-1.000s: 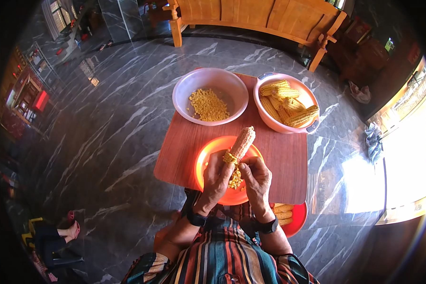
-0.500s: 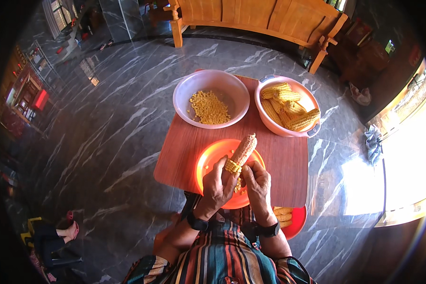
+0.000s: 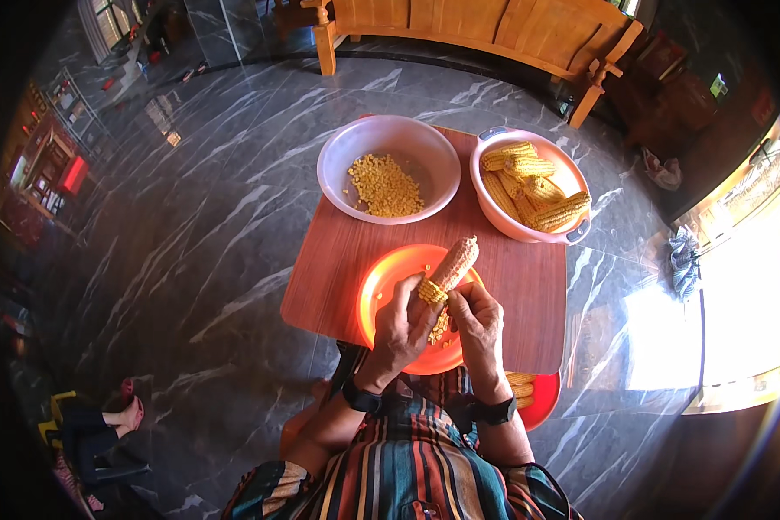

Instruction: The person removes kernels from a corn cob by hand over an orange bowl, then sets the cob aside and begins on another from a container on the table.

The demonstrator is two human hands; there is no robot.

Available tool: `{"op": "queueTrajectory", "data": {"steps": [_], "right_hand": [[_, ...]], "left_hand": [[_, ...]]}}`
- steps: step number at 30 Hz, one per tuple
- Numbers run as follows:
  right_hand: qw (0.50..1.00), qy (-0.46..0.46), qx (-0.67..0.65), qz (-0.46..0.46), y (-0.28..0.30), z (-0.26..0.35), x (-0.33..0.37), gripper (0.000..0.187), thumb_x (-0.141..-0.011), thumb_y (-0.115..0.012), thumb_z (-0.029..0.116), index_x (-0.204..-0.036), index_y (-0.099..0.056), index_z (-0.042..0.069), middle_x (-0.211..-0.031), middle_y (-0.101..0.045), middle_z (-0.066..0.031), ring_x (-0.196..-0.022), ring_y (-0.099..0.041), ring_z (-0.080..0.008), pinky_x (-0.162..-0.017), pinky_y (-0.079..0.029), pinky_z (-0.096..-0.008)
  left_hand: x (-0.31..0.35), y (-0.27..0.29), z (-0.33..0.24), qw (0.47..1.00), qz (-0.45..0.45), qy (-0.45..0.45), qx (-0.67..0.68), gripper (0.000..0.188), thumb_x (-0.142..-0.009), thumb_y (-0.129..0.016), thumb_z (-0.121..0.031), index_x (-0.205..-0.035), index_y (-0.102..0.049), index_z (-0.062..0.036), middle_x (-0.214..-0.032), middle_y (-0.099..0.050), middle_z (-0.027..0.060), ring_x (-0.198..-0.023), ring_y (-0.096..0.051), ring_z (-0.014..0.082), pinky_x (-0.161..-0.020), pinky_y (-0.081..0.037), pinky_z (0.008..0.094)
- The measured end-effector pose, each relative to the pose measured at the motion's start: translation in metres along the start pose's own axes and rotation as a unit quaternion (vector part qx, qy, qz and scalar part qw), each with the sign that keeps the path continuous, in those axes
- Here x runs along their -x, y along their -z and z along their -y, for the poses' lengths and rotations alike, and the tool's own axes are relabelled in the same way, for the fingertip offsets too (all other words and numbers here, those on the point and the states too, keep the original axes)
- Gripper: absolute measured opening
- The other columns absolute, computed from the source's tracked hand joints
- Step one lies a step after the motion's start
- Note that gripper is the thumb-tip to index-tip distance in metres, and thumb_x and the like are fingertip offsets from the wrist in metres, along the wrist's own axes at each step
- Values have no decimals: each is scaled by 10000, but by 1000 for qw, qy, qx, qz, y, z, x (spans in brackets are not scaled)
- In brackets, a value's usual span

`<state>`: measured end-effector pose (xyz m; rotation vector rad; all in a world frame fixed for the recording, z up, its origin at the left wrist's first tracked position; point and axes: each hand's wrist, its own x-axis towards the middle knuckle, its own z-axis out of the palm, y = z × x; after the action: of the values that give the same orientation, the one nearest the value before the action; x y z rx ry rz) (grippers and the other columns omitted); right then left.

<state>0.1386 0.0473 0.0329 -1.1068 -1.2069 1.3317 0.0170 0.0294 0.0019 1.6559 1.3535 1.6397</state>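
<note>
A corn cob (image 3: 456, 263), its upper part stripped bare and a band of yellow kernels left lower down, tilts up and to the right above an orange basin (image 3: 374, 279). My left hand (image 3: 400, 329) is closed around its lower end. Beside it, my right hand (image 3: 479, 328) has thumb and fingers pinched at the kernel band; whether a kernel sits between them is hidden. Loose kernels (image 3: 439, 329) lie in the basin under my hands.
On the brown table (image 3: 321, 286), a pale basin (image 3: 329, 178) of loose kernels stands back left, and a pink basin (image 3: 485, 195) of corn ears back right. A red basin (image 3: 546, 403) with ears sits below. Beyond is a wooden bench (image 3: 477, 26); a person's foot (image 3: 132, 416) shows lower left.
My hands and the cob have shifted slightly right, and the cob leans a little more to the right. More loose kernels show in the orange basin. The view has tilted slightly.
</note>
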Motion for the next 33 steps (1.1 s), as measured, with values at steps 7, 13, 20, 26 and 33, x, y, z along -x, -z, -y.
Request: {"op": "queueTrajectory", "data": {"steps": [7,13,20,26,33], "right_hand": [[995,24,65,-77,13,-28,-3,174,-859,-596,161,-788,-556,7,-624,-489,43,-565,-406,-32,-508,-351,-194],[998,-3,-33,-55,4,-17,9,134,-857,-605,125,-843,-560,-1,-698,-547,13,-611,-481,-64,-561,-406,-202],[992,115,52,-28,-7,-7,13,104,-863,-588,74,-903,-550,-15,-781,-568,-24,-697,-508,-61,-644,-435,-203],[996,36,-52,-61,-12,-5,13,171,-915,-512,163,-845,-528,8,-672,-506,12,-567,-432,-42,-529,-372,-179],[987,-31,-156,-32,-8,-7,12,154,-911,-524,179,-834,-523,46,-677,-490,23,-575,-420,-37,-517,-344,-181]], "left_hand": [[-8,3,-3,912,-24,232,338,288,-897,-545,-183,-1109,-434,-22,-843,-579,62,-664,-517,54,-561,-422,198],[-5,2,2,905,-39,268,328,383,-886,-531,-366,-1078,-470,-40,-798,-579,46,-596,-513,66,-511,-419,199],[-2,1,-3,918,18,239,317,291,-912,-527,-206,-1113,-418,-26,-825,-563,22,-660,-496,35,-560,-399,180],[4,-6,-9,955,11,172,240,270,-913,-516,-139,-1129,-411,-15,-850,-549,40,-678,-502,53,-582,-424,205],[4,-10,-3,930,12,210,302,280,-921,-491,-179,-1130,-418,-8,-858,-561,54,-672,-512,64,-554,-417,203]]}}
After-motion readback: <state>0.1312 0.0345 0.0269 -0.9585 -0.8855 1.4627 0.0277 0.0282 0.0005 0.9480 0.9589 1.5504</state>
